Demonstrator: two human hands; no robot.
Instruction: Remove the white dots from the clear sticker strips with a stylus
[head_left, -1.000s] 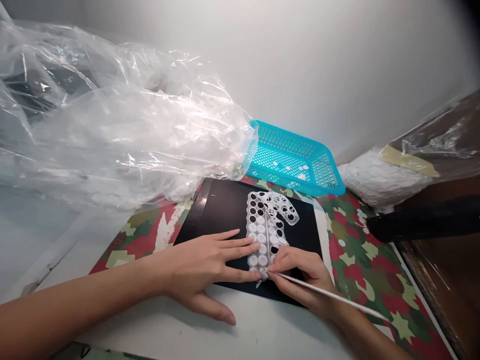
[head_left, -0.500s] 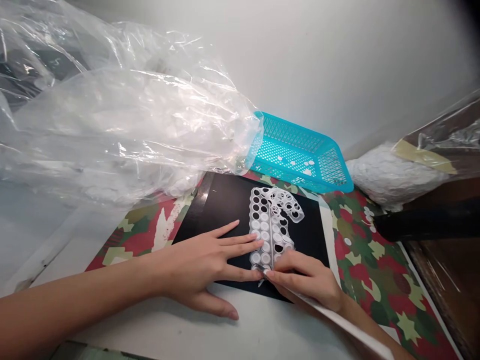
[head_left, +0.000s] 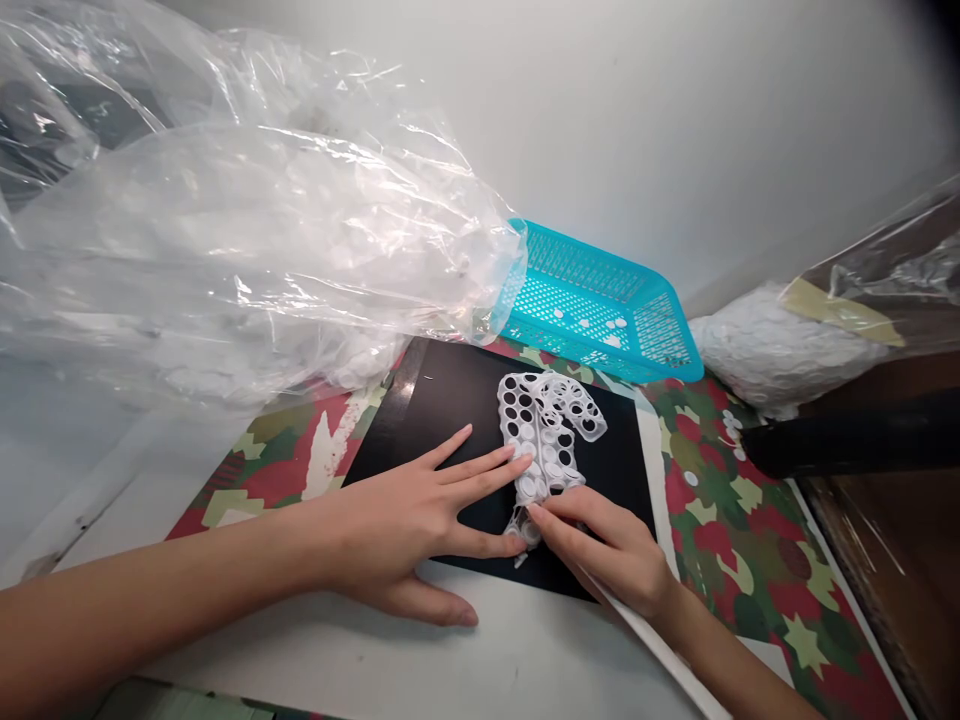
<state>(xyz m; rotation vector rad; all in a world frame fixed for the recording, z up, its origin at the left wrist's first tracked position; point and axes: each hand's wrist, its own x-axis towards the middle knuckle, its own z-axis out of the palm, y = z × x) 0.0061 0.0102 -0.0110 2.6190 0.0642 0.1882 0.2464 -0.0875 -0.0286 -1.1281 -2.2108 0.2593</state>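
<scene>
A translucent plastic sheet [head_left: 541, 440] with rows of round white discs lies on a black mat [head_left: 457, 400]. Several of its holes show black, and its far right part is crumpled over. My left hand [head_left: 420, 520] is spread flat, with its fingertips on the left side of the sheet and its thumb over the white surface in front. My right hand [head_left: 611, 540] pinches the sheet near its close end, thumb and forefinger pressed together. There the sheet is bunched and partly lifted. Exactly what lies between those fingertips is hidden.
A blue basket [head_left: 667, 330] with a few white discs stands behind the mat. A big clear plastic bag [head_left: 247, 230] bulges at the left. White material in a bag [head_left: 780, 345] and a black bar [head_left: 855, 440] are at the right. Loose discs [head_left: 691, 479] lie on the camouflage-patterned cover [head_left: 772, 560].
My right hand has moved slightly away from me, pulling up the near end of the sheet, which now bunches. The left hand's middle fingers have shifted farther up over the sheet.
</scene>
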